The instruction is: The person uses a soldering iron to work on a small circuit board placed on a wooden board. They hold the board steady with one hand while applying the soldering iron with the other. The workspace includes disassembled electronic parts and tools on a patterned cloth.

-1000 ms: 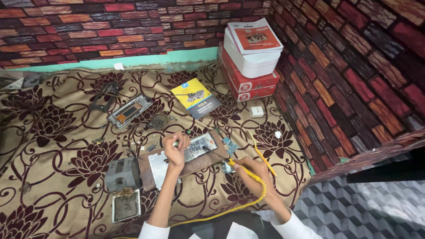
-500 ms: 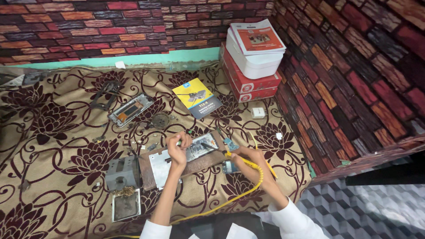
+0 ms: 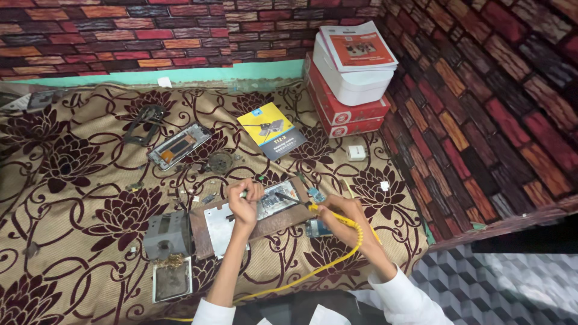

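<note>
- Nearest the person, a yellow cord (image 3: 313, 274) trails over the floral cloth (image 3: 78, 180) close to its near edge.
- The right hand (image 3: 340, 213) is clenched around a yellow-handled soldering iron (image 3: 325, 210), its dark tip reaching left to the opened phone (image 3: 274, 201).
- The left hand (image 3: 244, 201) has its fingers curled around a small thin tool, too small to identify, and rests on the phone.
- The phone lies on a brown wooden board (image 3: 265, 225) near the middle of the cloth, with a metal plate (image 3: 218, 225) on the board's left part.
- Left of the board stand a grey box (image 3: 165, 235) and a shallow tray (image 3: 171, 280).
- Farther off lie a phone frame (image 3: 179, 145) and a blue and yellow booklet (image 3: 271, 129).
- In the far right corner, white boxes (image 3: 352, 75) top red boxes (image 3: 346, 111).
</note>
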Available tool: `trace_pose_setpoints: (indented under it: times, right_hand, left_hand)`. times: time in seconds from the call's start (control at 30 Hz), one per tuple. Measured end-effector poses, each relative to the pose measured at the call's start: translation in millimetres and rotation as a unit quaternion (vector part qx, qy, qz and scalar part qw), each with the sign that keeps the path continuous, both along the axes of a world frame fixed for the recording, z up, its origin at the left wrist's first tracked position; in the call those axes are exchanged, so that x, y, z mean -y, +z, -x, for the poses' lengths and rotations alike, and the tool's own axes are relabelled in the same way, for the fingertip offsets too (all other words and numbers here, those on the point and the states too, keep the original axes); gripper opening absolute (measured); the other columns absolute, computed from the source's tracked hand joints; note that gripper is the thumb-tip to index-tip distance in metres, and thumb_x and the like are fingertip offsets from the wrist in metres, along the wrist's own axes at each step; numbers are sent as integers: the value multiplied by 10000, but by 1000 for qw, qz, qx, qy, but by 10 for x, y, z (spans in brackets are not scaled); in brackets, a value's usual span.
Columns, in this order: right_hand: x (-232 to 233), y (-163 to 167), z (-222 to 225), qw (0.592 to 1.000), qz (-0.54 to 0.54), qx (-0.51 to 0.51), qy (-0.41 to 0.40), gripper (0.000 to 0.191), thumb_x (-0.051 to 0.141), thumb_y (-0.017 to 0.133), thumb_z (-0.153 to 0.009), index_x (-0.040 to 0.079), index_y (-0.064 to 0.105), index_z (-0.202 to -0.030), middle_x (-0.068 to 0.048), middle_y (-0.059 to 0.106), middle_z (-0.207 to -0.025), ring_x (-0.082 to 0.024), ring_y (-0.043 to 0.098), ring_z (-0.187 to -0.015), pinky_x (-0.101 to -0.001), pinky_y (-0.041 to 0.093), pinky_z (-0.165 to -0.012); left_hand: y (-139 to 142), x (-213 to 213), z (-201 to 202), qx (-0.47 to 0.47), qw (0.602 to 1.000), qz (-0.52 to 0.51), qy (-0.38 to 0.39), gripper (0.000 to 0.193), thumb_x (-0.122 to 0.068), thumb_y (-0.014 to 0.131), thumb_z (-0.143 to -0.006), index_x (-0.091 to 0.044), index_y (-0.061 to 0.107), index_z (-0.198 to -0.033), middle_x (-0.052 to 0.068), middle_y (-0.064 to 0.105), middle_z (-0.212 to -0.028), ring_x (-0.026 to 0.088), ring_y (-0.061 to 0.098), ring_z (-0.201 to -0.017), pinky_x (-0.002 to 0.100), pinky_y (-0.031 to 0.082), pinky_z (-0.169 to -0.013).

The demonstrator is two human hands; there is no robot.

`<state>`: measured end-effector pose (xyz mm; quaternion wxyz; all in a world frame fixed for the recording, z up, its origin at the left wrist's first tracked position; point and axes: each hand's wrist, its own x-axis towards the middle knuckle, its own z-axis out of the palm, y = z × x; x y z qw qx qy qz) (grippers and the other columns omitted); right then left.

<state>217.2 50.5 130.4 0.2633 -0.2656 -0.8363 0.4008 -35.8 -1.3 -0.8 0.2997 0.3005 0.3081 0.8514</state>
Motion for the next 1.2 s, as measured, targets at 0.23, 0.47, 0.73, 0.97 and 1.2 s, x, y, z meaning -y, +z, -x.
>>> trace_pose_setpoints:
  times: [0.23,0.47,0.73,0.97,1.2]
  right_hand:
    - [-42,8,30,1000,-11,-5,9,220,203,615,-911,20,713,-842,-24,641,-551,-94,581,-454,-281,413,-445]
    - [-47,65,30,1000,-13,16,16,244,229,606,-910,25,712,-828,-27,645,-545,-102,597,-450,-282,425,-447]
    - [-195,66,141,999,23,17,31,268,222,572,-919,4,647,-783,-48,649,-551,-111,615,-456,-263,450,-442]
    - [-198,154,265,999,-34,-16,-16,234,221,648,-881,2,685,-954,-62,667,-638,-148,624,-591,-297,515,-578]
    - [-234,404,245,993,-45,65,86,233,267,674,-888,42,717,-846,-46,626,-607,-143,578,-557,-341,448,-563]
  left_hand:
    - [-30,-1,-1,8,1000,1,-18,376,-272,405,-887,-100,296,-571,19,232,-511,161,218,-481,358,241,-529]
    - [-11,-31,-26,18,1000,6,-24,370,-240,412,-888,-86,297,-572,16,229,-528,155,225,-474,356,247,-524]
    - [9,-46,-25,24,999,15,-44,363,-240,405,-886,-88,307,-572,18,235,-535,160,240,-479,350,243,-516]
    - [31,-42,-18,2,999,18,-31,344,-223,399,-854,-92,300,-551,22,233,-502,158,219,-466,353,230,-497]
    - [49,-45,-7,-2,999,18,-36,341,-223,397,-846,-93,291,-549,21,226,-488,158,206,-463,361,239,-504]
